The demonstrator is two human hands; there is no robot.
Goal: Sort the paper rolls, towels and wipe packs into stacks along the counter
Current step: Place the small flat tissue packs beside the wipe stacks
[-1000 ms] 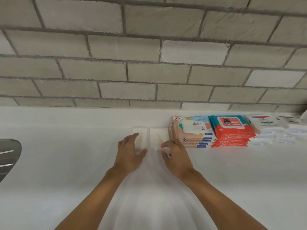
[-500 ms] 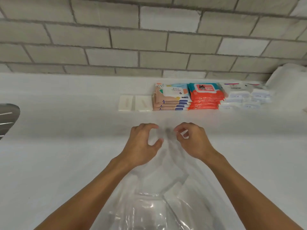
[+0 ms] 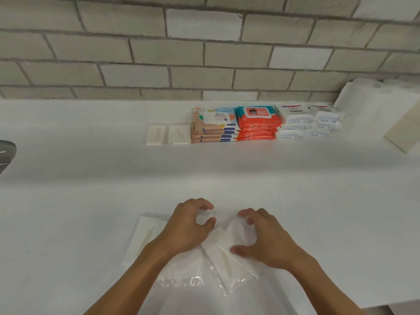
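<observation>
Here, on the near edge of the white counter (image 3: 68,201), a flat white towel pack (image 3: 145,235) lies just left of the person's left arm, partly under the wrist. The left hand (image 3: 188,226) hovers curled like a claw, fingers bent and holding nothing that I can make out, though its heel rests on the clear plastic bag (image 3: 193,276) spread below both wrists. Just beside it, the right hand (image 3: 263,237) pinches a small white wipe pack (image 3: 229,242), thumb on the near edge and fingertips on the far corner, the pack tilted and half out of the bag's mouth.

To my eye the step is drawing packs out of that bag. It would go best if the left hand pins the slippery film flat while the right lifts the pack clear, since loose plastic tends to drag along with it.

Farther back against the brick wall (image 3: 204,53) stand the finished stacks: two flat white packs (image 3: 168,134), the peach wipes (image 3: 214,127), the orange wipes (image 3: 258,123), the white wipes (image 3: 306,121), and paper rolls (image 3: 381,105) at the far right. The pack in hand looks like it belongs with the flat white ones, squared to their edges.
</observation>
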